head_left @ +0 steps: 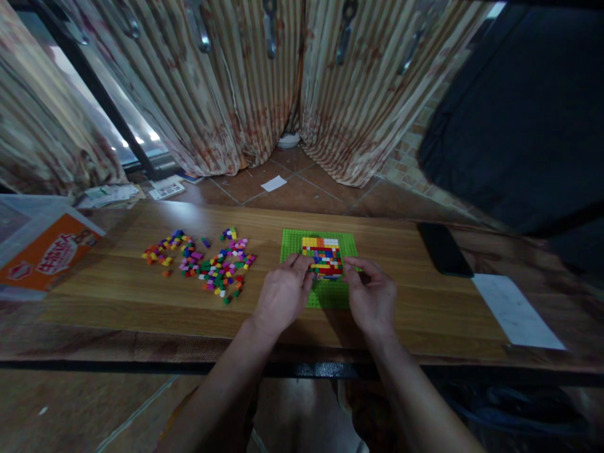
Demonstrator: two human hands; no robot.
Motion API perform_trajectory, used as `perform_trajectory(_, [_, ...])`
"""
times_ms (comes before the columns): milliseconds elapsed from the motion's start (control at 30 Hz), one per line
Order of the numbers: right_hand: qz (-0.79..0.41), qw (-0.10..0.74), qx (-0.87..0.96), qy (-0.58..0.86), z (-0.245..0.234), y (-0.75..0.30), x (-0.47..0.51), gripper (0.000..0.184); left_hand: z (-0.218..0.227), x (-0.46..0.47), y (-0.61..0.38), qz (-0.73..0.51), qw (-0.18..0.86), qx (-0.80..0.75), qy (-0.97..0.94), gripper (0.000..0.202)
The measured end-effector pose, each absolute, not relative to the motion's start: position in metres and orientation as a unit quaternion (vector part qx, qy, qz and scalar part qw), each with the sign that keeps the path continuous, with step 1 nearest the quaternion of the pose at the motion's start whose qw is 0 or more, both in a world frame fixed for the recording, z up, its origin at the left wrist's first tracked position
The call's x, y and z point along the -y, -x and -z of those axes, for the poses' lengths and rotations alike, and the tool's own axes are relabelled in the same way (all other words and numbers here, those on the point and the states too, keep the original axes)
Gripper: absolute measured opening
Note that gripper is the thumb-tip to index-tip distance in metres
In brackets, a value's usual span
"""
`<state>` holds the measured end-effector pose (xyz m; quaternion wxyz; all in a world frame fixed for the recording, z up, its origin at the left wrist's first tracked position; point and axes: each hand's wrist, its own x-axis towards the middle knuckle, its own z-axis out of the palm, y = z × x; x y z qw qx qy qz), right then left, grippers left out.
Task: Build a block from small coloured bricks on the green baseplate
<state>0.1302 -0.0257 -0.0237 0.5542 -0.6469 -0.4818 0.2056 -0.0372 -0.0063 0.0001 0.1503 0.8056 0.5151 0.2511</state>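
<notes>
A compact, many-coloured structure of small plastic bricks [322, 259] is set on a square, bright green studded baseplate [325, 301], and is flanked by both hands. It is built up with yellow, orange and white along the far edge and red towards the near side; no clear long axis is shown, since it looks about as deep as it is wide.

By the left hand [284, 290] the structure's left side is met, with the fingertips overlapping its edge; the fingers are curled, thumb drawn in close, but whether a brick is gripped cannot be made out. By the right hand [372, 290] the opposite side is approached — thumb and forefinger brought nearly together just beside the right edge, with contact or a pinched brick too small to be confirmed.

The left hand is placed nearer to the scattered heap of loose, multicoloured bricks [219, 269], which is spread well apart to the left on the wood-grained tabletop [141, 305].
</notes>
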Motion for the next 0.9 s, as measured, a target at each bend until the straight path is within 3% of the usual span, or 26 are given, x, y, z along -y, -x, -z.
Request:
perform_trajectory(567, [-0.203, 0.533, 0.474, 0.67, 0.021, -0.133, 0.026, 0.027, 0.009, 0.014, 0.031, -0.264, 0.135, -0.555, -0.777, 0.017])
perform_trajectory(900, [-0.282, 0.507, 0.451, 0.678, 0.025, -0.132, 0.023, 0.032, 0.014, 0.016, 0.029, -0.282, 0.128, -0.535, -0.786, 0.022])
